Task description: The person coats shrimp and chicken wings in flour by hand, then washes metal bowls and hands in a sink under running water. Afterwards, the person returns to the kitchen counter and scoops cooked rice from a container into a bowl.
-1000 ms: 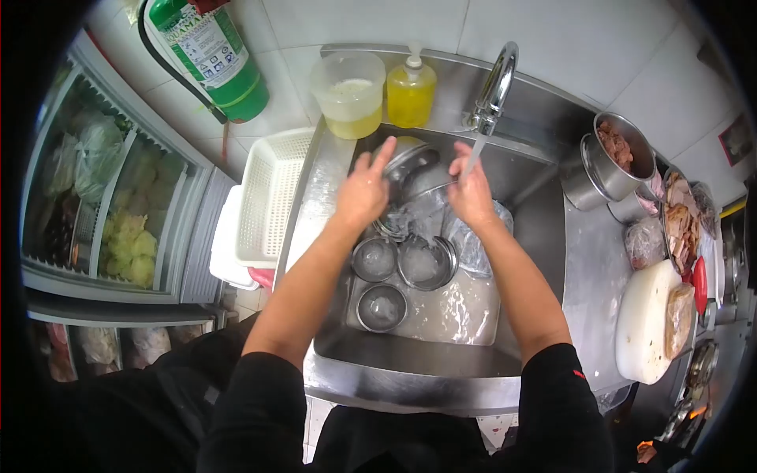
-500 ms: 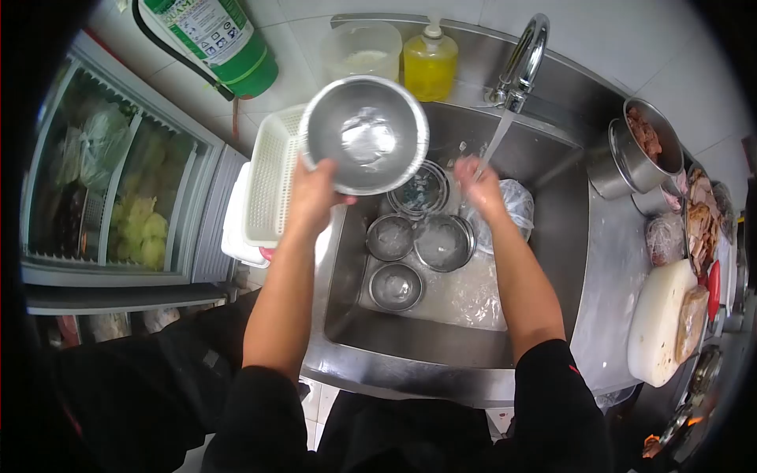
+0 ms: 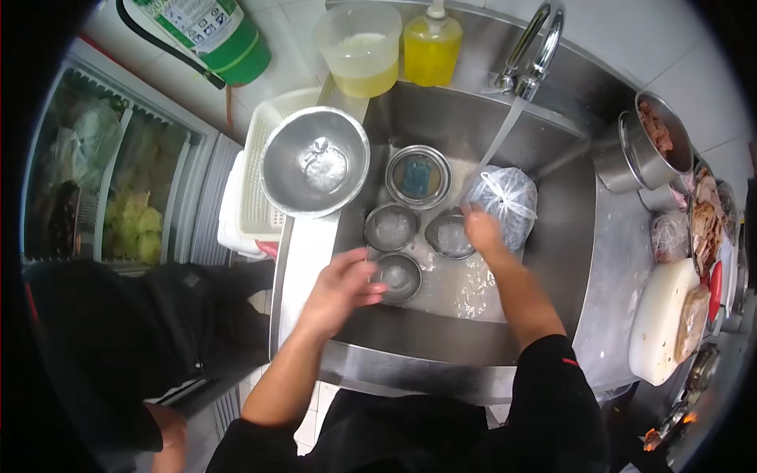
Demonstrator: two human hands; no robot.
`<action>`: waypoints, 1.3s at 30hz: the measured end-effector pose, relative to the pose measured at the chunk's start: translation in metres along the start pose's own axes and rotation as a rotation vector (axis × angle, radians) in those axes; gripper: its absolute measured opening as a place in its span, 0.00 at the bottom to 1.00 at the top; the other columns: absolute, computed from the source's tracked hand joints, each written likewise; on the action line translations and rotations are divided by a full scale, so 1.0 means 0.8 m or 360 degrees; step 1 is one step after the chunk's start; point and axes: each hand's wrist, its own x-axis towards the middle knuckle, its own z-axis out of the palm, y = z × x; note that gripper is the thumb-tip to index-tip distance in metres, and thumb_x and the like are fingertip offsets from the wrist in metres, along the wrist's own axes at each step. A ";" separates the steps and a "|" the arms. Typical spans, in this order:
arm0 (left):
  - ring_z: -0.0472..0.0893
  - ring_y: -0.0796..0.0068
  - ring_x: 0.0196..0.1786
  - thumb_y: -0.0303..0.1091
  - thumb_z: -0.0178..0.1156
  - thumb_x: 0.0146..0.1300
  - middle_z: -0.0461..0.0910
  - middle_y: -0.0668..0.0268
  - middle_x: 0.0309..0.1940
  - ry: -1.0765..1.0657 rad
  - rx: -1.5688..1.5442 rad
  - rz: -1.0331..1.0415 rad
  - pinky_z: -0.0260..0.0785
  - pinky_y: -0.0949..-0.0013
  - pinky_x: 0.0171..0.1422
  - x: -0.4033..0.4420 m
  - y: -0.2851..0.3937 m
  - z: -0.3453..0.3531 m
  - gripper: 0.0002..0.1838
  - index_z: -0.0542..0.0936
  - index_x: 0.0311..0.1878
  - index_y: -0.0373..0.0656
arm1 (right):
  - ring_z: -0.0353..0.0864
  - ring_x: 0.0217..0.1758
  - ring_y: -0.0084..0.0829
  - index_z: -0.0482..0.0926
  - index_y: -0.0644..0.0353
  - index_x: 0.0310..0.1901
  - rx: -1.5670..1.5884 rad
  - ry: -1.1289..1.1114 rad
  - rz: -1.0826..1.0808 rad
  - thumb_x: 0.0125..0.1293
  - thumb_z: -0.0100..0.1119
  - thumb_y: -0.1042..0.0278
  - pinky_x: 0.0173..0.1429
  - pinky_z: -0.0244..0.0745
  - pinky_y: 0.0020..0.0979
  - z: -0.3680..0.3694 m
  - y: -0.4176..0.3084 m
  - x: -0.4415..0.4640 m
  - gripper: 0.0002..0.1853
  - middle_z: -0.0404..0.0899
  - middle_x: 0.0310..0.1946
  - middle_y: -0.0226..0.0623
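My right hand (image 3: pixel 482 230) is closed on the rim of a small metal bowl (image 3: pixel 449 236) in the sink. Fingers apart, my left hand (image 3: pixel 341 290) hovers at the left edge of another small metal bowl (image 3: pixel 397 278); whether it touches is unclear. A third small bowl (image 3: pixel 392 227) lies just above that one. Farther back is a round metal container (image 3: pixel 419 150) with a blue-green pad (image 3: pixel 419 178) in it. The large metal bowl (image 3: pixel 276 162) rests at the sink's left edge, partly over a white plastic basket (image 3: pixel 254 189).
Water runs from the tap (image 3: pixel 544 47) into the sink (image 3: pixel 544 299), near a tied plastic bag (image 3: pixel 511 209). Yellow soap (image 3: pixel 432 55) and a clear tub (image 3: pixel 359 55) stand behind. Meat in a pot (image 3: pixel 643 158) is at right. Another person's dark clothing (image 3: pixel 134 339) is at left.
The large bowl went from my left hand to the sink's left edge. My left hand came down toward the small bowls; my right hand moved from the water stream to a small bowl.
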 end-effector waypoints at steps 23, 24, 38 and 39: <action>0.77 0.49 0.46 0.23 0.57 0.55 0.71 0.51 0.47 0.0541 0.2336 0.1679 0.73 0.54 0.52 0.082 0.169 0.113 0.33 0.70 0.66 0.60 | 0.75 0.61 0.52 0.66 0.67 0.62 0.0624 -0.0093 0.0846 0.56 0.69 0.52 0.63 0.71 0.44 0.088 0.035 -0.018 0.38 0.73 0.58 0.58; 0.77 0.48 0.48 0.21 0.58 0.52 0.71 0.50 0.48 0.0601 0.2126 0.1592 0.72 0.55 0.56 0.058 0.186 0.090 0.33 0.72 0.64 0.56 | 0.75 0.60 0.52 0.66 0.67 0.62 0.0624 -0.0090 0.0933 0.56 0.69 0.56 0.63 0.71 0.45 0.082 0.027 -0.021 0.36 0.74 0.57 0.57; 0.83 0.68 0.47 0.41 0.66 0.63 0.82 0.53 0.44 0.0107 0.1252 0.0840 0.75 0.66 0.51 0.018 0.103 0.024 0.28 0.74 0.61 0.32 | 0.79 0.54 0.54 0.76 0.58 0.57 0.0353 -0.0026 0.0106 0.66 0.51 0.66 0.59 0.74 0.49 -0.041 0.003 0.021 0.19 0.77 0.54 0.53; 0.82 0.67 0.48 0.45 0.69 0.60 0.81 0.52 0.46 -0.0030 0.1226 0.0768 0.75 0.64 0.53 0.041 0.067 0.047 0.38 0.67 0.67 0.33 | 0.79 0.56 0.53 0.76 0.59 0.58 0.0507 -0.0086 0.0226 0.67 0.51 0.63 0.59 0.74 0.48 -0.057 0.005 0.029 0.20 0.77 0.55 0.53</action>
